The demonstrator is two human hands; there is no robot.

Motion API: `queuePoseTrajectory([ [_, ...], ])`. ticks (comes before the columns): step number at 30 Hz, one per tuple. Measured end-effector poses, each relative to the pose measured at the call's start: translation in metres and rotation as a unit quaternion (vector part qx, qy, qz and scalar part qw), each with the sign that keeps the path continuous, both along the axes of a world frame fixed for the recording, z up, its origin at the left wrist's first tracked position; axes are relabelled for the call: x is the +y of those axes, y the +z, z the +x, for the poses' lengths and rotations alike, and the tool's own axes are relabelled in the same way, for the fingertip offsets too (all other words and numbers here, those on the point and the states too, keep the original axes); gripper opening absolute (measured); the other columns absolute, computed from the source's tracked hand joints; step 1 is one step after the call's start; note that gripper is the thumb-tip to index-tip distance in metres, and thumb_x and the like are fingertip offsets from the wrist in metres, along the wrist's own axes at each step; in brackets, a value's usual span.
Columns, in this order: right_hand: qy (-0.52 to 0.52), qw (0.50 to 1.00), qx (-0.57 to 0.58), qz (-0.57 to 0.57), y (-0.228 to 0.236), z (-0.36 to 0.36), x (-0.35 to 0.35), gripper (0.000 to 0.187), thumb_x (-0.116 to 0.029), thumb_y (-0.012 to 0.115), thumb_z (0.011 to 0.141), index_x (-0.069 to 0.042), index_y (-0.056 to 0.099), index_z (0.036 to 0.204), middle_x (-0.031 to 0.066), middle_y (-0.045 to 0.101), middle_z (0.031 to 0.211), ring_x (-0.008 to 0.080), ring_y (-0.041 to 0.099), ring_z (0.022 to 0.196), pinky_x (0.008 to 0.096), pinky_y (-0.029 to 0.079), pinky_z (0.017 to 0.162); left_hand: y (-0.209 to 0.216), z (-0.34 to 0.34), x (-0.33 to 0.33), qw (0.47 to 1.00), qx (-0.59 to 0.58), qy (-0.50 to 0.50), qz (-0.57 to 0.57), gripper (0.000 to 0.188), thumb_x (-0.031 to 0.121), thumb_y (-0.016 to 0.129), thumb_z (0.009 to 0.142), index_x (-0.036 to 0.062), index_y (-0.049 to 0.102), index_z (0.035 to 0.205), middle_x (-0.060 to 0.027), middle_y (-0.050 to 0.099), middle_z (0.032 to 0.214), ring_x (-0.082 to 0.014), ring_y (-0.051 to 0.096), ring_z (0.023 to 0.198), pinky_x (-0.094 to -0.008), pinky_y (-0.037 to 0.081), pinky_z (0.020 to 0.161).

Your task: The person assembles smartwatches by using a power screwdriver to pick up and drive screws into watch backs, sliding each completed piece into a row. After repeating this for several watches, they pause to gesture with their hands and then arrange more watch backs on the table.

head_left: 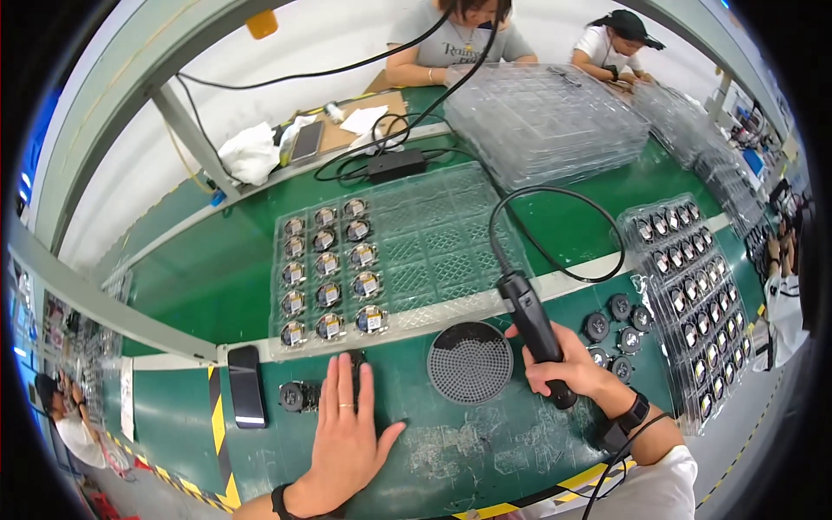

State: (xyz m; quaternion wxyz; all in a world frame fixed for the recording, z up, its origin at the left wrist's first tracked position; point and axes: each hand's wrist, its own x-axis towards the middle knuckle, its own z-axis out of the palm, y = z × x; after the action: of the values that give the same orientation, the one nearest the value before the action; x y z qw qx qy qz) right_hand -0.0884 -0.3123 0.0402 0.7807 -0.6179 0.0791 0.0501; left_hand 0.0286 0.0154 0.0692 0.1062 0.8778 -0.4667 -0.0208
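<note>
Seemingly part-done: clear plastic tray [425,264], twelve o'clock from left hand [347,433], holds three columns of round black-and-silver parts [327,264], remaining pockets unfilled. Left flattened, contact beneath fingertips unclear; right hand [574,364] wrapped around black cylindrical tool [536,328], loose black discs [596,327] at two o'clock.

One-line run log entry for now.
left hand: open, near round part | right hand: gripping black corded tool | perforated disc: between hands | central tray: partly filled

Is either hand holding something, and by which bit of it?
The right hand holds a black tool by its body, toward the end away from its cord. The left hand is open and flat, gripping nothing that I can see.
</note>
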Motion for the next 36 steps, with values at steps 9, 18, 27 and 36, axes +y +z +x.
queuePoseTrajectory([
  [9,0.022,1.000,0.003,-0.008,0.000,0.001,0.002,0.065,0.003,0.069,0.084,0.001,0.043,0.143,0.0058,0.058,0.079,0.0146,0.060,0.055,0.0297,0.047,0.052,-0.036,0.000,0.024,0.997,0.075,0.027,-0.022,0.093,0.041,0.068,0.093,-0.0090,0.022,0.157,-0.0329,0.016,0.164,-0.0521,0.016,0.152,-0.0594,0.016,0.123],
  [18,0.027,0.999,0.002,-0.018,-0.001,-0.001,0.004,0.065,0.003,0.069,0.085,-0.001,0.043,0.145,0.0050,0.058,0.080,0.0138,0.060,0.057,0.0293,0.047,0.053,-0.024,-0.008,0.022,0.994,0.094,-0.048,-0.013,0.092,0.040,0.070,0.090,-0.0046,0.026,0.158,-0.0293,0.021,0.165,-0.0480,0.022,0.152,-0.0579,0.019,0.123],
  [27,0.039,0.999,0.003,-0.028,-0.001,0.001,0.005,0.062,0.000,0.070,0.089,-0.001,0.043,0.144,0.0048,0.059,0.080,0.0133,0.059,0.057,0.0292,0.046,0.054,-0.002,-0.020,0.025,0.984,0.135,-0.115,0.006,0.079,0.039,0.069,0.091,0.0032,0.038,0.155,-0.0208,0.031,0.163,-0.0405,0.030,0.151,-0.0537,0.023,0.123],
  [36,0.041,0.997,0.013,-0.057,0.002,0.003,0.005,0.063,0.000,0.070,0.088,-0.001,0.043,0.145,0.0043,0.060,0.079,0.0130,0.059,0.057,0.0286,0.046,0.054,-0.001,-0.017,0.018,0.928,0.207,-0.303,0.062,0.077,0.031,0.067,0.092,0.0040,0.036,0.157,-0.0182,0.030,0.165,-0.0352,0.025,0.154,-0.0505,0.017,0.127],
])
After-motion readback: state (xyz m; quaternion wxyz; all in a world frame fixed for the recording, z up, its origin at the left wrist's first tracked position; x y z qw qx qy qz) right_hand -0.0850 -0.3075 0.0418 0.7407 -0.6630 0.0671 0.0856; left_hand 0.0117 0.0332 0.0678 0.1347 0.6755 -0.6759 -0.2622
